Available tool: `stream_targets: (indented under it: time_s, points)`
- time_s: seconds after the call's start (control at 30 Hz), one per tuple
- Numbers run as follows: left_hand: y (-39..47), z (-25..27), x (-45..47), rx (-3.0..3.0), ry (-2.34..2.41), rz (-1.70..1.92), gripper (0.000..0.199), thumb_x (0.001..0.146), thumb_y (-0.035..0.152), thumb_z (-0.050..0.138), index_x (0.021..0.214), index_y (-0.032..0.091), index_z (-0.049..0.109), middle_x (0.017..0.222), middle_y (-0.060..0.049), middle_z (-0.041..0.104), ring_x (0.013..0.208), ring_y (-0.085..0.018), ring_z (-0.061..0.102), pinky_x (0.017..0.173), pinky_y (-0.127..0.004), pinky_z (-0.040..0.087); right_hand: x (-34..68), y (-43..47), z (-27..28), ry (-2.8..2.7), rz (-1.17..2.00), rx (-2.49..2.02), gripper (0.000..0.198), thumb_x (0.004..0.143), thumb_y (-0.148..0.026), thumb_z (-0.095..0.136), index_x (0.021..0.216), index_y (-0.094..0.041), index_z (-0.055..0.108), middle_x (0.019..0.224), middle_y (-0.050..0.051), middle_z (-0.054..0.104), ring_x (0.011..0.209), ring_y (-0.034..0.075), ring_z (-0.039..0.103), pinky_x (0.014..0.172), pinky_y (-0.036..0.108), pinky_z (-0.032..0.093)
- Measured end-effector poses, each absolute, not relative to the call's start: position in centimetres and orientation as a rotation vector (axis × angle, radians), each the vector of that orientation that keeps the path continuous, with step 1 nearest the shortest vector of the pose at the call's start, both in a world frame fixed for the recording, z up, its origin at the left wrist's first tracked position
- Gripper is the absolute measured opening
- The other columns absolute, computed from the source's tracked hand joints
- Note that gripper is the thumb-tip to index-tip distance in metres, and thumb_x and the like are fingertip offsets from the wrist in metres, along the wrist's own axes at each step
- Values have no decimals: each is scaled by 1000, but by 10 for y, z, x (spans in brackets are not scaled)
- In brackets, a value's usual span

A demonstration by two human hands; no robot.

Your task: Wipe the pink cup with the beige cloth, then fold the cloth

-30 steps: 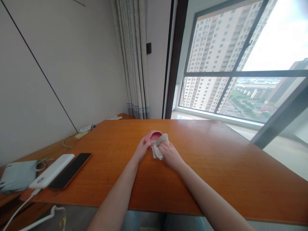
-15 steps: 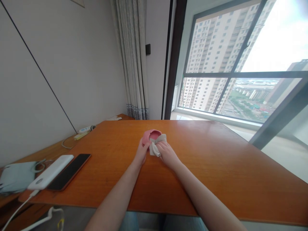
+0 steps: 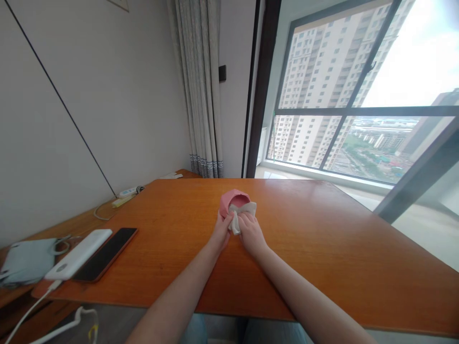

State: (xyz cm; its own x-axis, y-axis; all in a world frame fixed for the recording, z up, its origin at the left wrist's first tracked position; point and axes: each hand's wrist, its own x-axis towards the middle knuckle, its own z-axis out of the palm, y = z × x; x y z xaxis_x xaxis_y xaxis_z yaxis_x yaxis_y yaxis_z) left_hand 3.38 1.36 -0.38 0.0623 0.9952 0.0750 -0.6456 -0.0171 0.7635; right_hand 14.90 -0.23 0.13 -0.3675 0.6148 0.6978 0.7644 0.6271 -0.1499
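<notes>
A pink, faceted hollow object like a small bowl or pot (image 3: pixel 228 200) is tilted in front of me above the table, its opening partly facing me. My left hand (image 3: pixel 221 229) is closed round its left and lower side. In my right hand (image 3: pixel 251 231) a crumpled white tissue (image 3: pixel 247 209) is gripped and pressed at the object's near rim and opening. Some of the tissue hangs down between the two hands. The right fingertips are partly hidden in its folds.
On the wooden table (image 3: pixel 322 258), at the left, lie a black phone (image 3: pixel 106 254) and a white power bank (image 3: pixel 79 254) with a cable. Farther left is a pale pouch (image 3: pixel 28 263). A power strip (image 3: pixel 127 192) sits by the wall. A window (image 3: pixel 358 114) is at the right.
Both hands, with the pink object and the tissue, have shifted slightly right and up in view. The object has turned a little, and the tissue's folds have changed shape.
</notes>
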Motion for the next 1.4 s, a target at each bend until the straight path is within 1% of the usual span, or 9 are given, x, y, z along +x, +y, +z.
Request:
stream_targets:
  time_s: [0.17,0.27,0.5,0.73,1.0,1.13,1.23,1.33,1.4]
  points:
    - [17,12,13,856,670,1384,53,65,31,76,111,19,54,104,-8,64,91,-18,61,79,-30,48,160,2,15,-2280,-186,-981,14,88,-21,46,96,-19,58,92,6,60,95,21,49,84,34,36]
    - [17,22,-3,976,692,1283,50,63,26,77,107,17,56,99,-6,64,87,-16,60,76,-28,48,169,4,23,-2337,-168,-930,15,89,-21,46,97,-20,58,95,6,60,98,21,48,91,36,34]
    - [16,22,-7,947,734,1216,44,62,28,78,98,18,55,87,-1,62,75,-13,59,66,-26,48,168,4,16,-2358,-40,-926,16,88,-22,45,95,-19,58,90,6,58,93,20,48,80,32,40]
    - [19,15,-1,861,701,1314,40,62,29,78,93,17,56,80,1,62,68,-10,59,62,-21,46,162,4,13,-2340,39,-921,17,85,-18,44,94,-17,58,87,7,57,86,20,49,80,34,41]
    - [19,14,0,813,687,1306,38,64,29,76,94,17,55,77,0,60,65,-9,56,62,-22,45,159,2,11,-2262,252,-847,29,81,-12,41,105,-17,56,97,9,60,92,22,51,84,36,42]
    - [19,13,-1,964,767,1344,39,64,34,75,94,17,56,81,0,61,68,-11,56,65,-23,44,160,-2,16,-2308,207,-919,21,82,-15,42,96,-17,58,93,8,61,90,21,52,83,36,42]
    - [19,15,-4,1156,895,1344,37,63,36,76,89,17,58,78,0,61,69,-12,55,64,-23,43,163,-3,17,-2353,94,-968,17,80,-18,48,93,-19,58,90,6,61,91,21,53,96,42,35]
    - [21,18,-10,1327,1022,1311,37,62,40,75,85,16,60,74,0,60,67,-13,53,62,-23,41,166,-3,14,-2369,-65,-979,22,77,-19,54,98,-21,58,95,5,61,99,22,52,108,52,15]
    - [22,20,-15,1402,1070,1291,37,62,43,74,83,15,62,74,-1,61,67,-14,53,62,-24,40,165,-2,10,-2354,-177,-983,22,78,-18,53,99,-22,58,95,5,61,101,22,52,111,53,7]
